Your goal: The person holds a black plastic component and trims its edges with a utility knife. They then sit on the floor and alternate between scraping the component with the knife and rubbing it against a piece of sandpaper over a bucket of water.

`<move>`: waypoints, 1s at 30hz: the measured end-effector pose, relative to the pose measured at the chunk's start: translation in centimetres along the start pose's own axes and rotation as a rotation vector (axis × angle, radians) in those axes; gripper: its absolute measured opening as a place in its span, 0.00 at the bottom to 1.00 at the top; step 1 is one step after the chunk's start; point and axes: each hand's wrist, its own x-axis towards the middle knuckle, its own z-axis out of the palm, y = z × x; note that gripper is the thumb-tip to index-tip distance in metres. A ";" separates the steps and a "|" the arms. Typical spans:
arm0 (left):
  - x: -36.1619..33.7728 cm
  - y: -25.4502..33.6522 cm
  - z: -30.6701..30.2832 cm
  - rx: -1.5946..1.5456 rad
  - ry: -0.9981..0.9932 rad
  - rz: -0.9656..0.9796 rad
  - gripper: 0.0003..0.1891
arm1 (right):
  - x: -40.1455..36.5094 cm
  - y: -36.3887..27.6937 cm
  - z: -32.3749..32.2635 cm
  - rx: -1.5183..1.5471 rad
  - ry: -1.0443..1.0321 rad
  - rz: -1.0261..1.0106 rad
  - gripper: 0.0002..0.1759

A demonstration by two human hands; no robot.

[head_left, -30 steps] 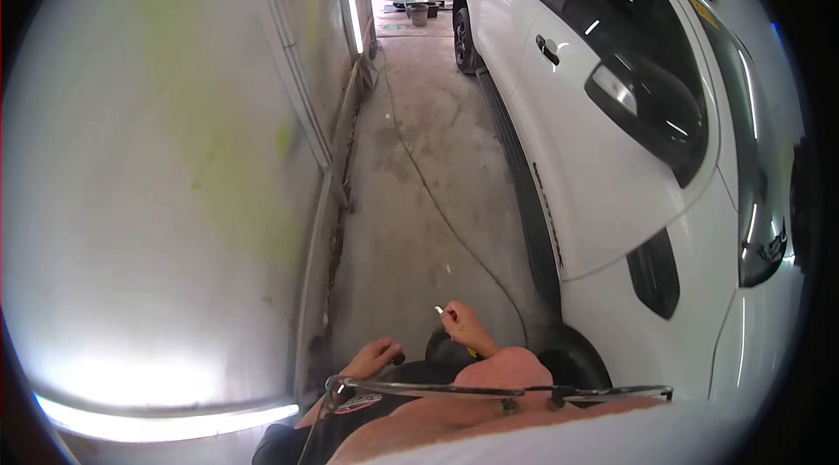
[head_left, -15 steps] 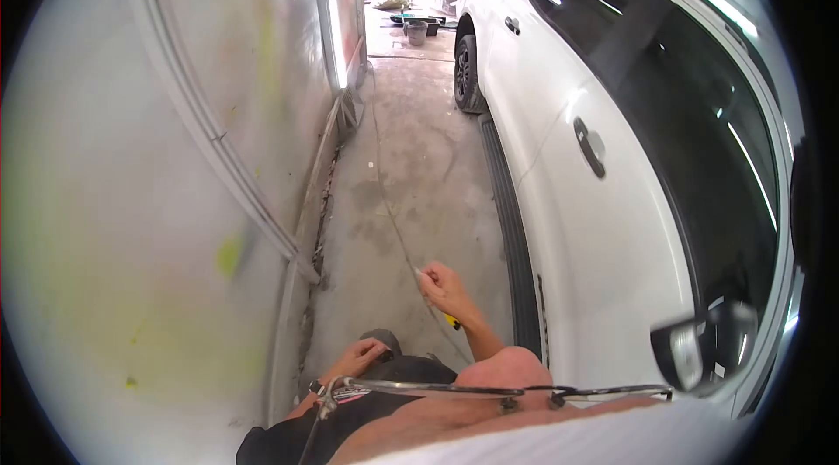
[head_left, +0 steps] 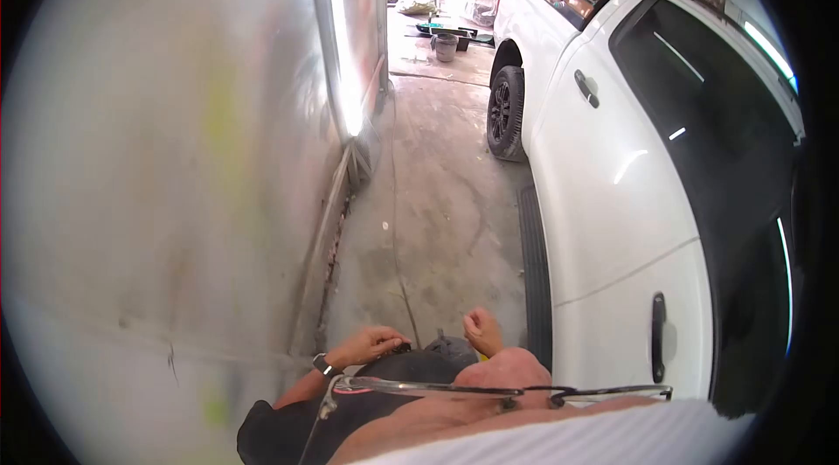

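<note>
My left hand (head_left: 374,344), a watch (head_left: 326,365) at its wrist, is in front of my dark shirt. Its fingers are curled together, with a small dark thing I cannot make out at the tips. My right hand (head_left: 482,331) is closed beside my right leg, between my body and the white pickup truck (head_left: 603,290). Just below it shows a sliver of something yellow (head_left: 482,357); whether the hand holds it is hidden. Past both hands lies the concrete floor (head_left: 437,229).
On the left stands a pale wall panel (head_left: 157,203) with green smears and a bright light tube (head_left: 348,80). To the right, the truck's black side step (head_left: 535,264) and rear wheel (head_left: 505,111) border the walkway. A bucket (head_left: 445,47) stands ahead.
My view has advanced along the truck, bringing its rear wheel nearer. The right hand has drawn back toward my body and rightward. The left hand sits slightly higher.
</note>
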 end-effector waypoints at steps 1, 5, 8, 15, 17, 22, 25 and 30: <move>2.3 0.7 -2.3 0.039 -0.030 0.009 0.17 | 1.9 0.1 -0.5 0.012 0.011 0.083 0.10; 12.9 2.5 -12.2 0.115 -0.165 -0.048 0.18 | 13.8 4.9 -0.6 0.123 0.037 0.274 0.11; 23.1 4.1 -17.5 0.046 -0.167 -0.036 0.19 | 26.5 9.0 -2.4 0.116 0.086 0.180 0.11; 43.5 9.8 -27.9 -0.121 0.000 -0.121 0.18 | 59.2 1.4 -5.7 -0.025 -0.015 -0.171 0.10; 48.5 12.5 -30.3 -0.112 0.085 -0.119 0.18 | 67.1 -3.1 -6.3 0.031 -0.110 -0.272 0.10; 62.4 11.6 -37.5 -0.191 0.281 -0.138 0.19 | 84.5 -7.8 -7.6 0.430 -0.384 -0.044 0.09; 72.0 10.3 -44.5 -0.182 0.322 -0.130 0.21 | 95.5 -6.0 -7.6 0.459 -0.331 -0.023 0.09; 89.3 12.7 -58.2 -0.032 0.311 -0.089 0.20 | 110.8 -1.6 -8.9 0.349 -0.144 0.119 0.08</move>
